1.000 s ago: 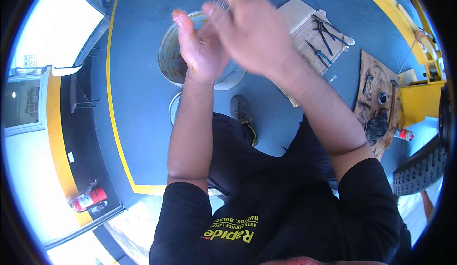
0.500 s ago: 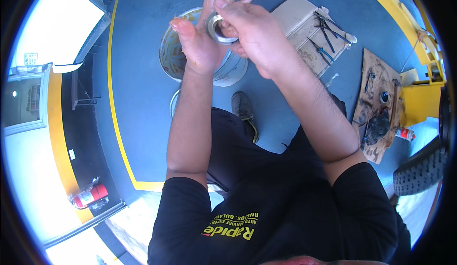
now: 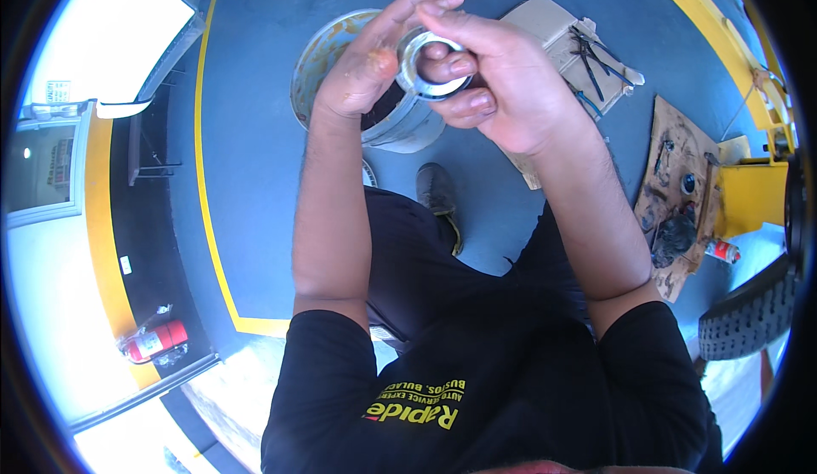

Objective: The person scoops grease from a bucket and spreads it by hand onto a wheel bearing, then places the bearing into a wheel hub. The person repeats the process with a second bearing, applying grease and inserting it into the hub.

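Note:
A shiny metal bearing (image 3: 407,64), ring-shaped, is gripped by my right hand (image 3: 523,82), with fingers hooked through its hole. Close beside it on the left is my left hand (image 3: 356,81), its fingers stretched out and nothing gripped. Orange-brown grease sits on the thumb side of that palm, right by the bearing's rim; whether they touch I cannot tell. Beneath the hands stands a white bucket (image 3: 413,132), smeared inside with yellowish-brown grease. My left hand and forearm cover part of it.
Pliers (image 3: 587,61) lie on flattened cardboard (image 3: 540,21) at the far right. Nearer, a stained board (image 3: 672,146) carries small parts, beside a spray can (image 3: 723,251), a tire (image 3: 745,312) and a yellow metal frame (image 3: 753,193). A fire extinguisher (image 3: 157,340) stands left.
The right hand has turned and moved right with the bearing, whose hole now faces me more. The left hand has tilted, its fingers leaning right over the bearing.

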A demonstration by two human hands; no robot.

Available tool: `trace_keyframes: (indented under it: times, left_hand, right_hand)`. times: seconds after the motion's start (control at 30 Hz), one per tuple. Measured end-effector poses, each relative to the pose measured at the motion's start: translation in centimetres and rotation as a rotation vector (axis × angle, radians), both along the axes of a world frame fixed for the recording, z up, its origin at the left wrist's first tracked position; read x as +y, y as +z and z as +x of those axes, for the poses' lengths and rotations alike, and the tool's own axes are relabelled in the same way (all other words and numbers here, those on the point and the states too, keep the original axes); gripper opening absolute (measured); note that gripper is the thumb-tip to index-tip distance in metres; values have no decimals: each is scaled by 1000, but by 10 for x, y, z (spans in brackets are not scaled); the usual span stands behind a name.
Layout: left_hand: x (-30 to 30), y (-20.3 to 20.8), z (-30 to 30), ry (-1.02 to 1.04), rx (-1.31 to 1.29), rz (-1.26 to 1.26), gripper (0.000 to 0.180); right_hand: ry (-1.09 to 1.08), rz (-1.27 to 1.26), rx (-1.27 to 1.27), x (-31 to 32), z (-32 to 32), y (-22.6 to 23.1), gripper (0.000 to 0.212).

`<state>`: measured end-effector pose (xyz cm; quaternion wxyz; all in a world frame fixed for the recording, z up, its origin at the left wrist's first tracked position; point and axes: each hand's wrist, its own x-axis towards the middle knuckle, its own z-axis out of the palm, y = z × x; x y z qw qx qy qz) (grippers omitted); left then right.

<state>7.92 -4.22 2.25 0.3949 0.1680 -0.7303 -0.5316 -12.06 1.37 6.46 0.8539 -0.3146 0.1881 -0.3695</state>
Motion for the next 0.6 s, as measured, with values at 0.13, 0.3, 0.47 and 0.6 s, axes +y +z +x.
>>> trace_keyframes:
  times: [0.13,0.3,0.47,0.6]
  left_hand:
    - [9,5,-6,35,111,167,102]
    - [14,9,-25,79,186,201,115]
    - [7,5,-25,161,423,369,82]
    - [25,21,-50,243,460,462,74]
  right_hand:
    - [-149,-24,39,-9,-4,-5,45]
    - [-284,-52,48,2,14,1,38]
    - [-523,-395,195,1,19,-8,36]
    - [-827,-976,763,0,41,-29,37]
